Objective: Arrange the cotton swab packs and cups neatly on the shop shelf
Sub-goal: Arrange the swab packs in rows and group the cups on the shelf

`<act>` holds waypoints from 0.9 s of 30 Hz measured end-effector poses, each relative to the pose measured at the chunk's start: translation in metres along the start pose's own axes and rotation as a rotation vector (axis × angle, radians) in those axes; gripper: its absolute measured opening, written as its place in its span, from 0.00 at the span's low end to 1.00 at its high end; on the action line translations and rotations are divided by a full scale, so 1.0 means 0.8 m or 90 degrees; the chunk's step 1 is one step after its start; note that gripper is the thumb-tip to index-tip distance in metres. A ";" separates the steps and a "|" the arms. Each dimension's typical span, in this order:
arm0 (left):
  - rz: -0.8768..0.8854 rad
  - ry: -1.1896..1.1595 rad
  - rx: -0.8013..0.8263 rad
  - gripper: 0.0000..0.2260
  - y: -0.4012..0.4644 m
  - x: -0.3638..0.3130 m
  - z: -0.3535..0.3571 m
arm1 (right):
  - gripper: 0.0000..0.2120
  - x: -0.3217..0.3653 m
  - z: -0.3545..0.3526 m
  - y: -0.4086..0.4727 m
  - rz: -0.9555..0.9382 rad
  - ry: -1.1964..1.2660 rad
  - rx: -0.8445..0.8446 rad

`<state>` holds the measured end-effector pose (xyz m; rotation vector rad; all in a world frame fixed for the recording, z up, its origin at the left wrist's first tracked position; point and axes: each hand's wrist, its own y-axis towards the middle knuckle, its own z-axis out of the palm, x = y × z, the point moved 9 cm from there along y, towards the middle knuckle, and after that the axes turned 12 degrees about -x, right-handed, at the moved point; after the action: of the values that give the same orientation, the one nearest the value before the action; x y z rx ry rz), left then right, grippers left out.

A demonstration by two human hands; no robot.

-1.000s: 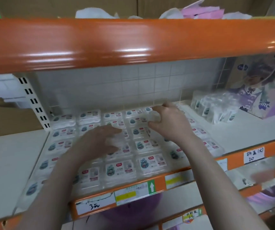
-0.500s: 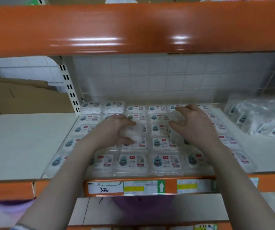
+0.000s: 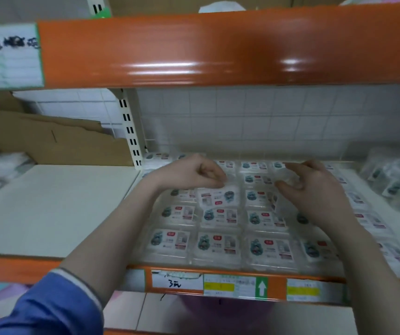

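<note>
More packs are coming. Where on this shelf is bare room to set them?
Bare board left of the upright, below the cardboard. The swab packs fill the middle bay; bagged cups crowd the right.

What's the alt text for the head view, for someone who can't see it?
Two bare hands work over rows of flat cotton swab packs on an orange-edged shop shelf: the left hand pinches one pack by its edge, and the right hand holds another clear pack. A loose pile of bagged goods lies at far right.
</note>
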<state>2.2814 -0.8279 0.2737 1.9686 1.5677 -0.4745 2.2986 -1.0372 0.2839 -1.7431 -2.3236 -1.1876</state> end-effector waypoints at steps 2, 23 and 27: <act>-0.003 -0.019 0.021 0.08 0.003 0.001 0.004 | 0.23 -0.001 0.001 0.001 0.003 -0.005 0.000; -0.040 0.180 0.092 0.31 -0.022 0.036 0.019 | 0.24 0.000 -0.004 -0.004 -0.030 -0.006 -0.001; 0.017 0.221 0.069 0.29 -0.017 0.025 0.016 | 0.24 0.000 -0.002 -0.005 -0.035 -0.002 -0.011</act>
<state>2.2742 -0.8188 0.2488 2.2451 1.7502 -0.2163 2.2943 -1.0386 0.2829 -1.6987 -2.3849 -1.2175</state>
